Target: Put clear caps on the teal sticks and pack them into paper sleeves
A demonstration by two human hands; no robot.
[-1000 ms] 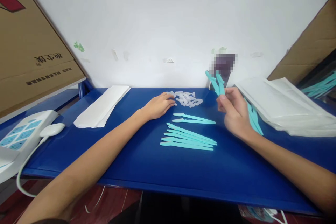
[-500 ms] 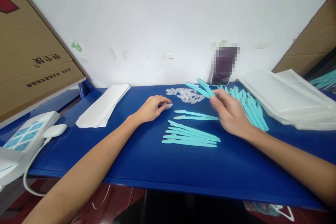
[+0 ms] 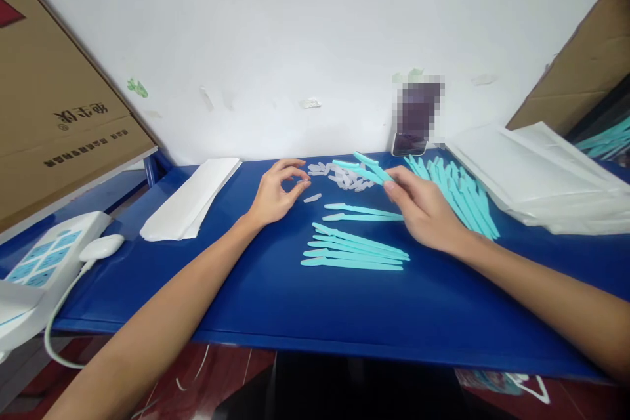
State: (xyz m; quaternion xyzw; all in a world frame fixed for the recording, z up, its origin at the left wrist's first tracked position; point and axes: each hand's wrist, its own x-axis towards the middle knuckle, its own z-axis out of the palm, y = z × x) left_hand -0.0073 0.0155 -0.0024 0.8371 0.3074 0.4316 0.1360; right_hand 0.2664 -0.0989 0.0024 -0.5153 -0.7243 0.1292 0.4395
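Note:
My right hand (image 3: 426,207) is closed around a couple of turquoise eyebrow razors (image 3: 367,169), their blade ends pointing left over the table. My left hand (image 3: 278,191) hovers beside a heap of small translucent blade caps (image 3: 344,176); its fingers are curved and apart, with nothing visible in them. One single cap (image 3: 312,197) lies on the table just below its fingertips. Two razors (image 3: 361,212) rest side by side below the heap. Nearer to me is a fanned row of several more razors (image 3: 354,254).
On the blue table (image 3: 275,308), a razor pile (image 3: 457,193) lies behind my right hand. White plastic bags (image 3: 551,190) are stacked at right, folded white paper (image 3: 189,200) at left. A phone (image 3: 411,144) leans against the wall. A power strip (image 3: 49,262) and cardboard box (image 3: 63,79) stand left.
My left hand has let go of the single cap and lifted away toward the upper left. My right hand, still gripping the razors, has shifted slightly left, bringing their tips over the cap heap.

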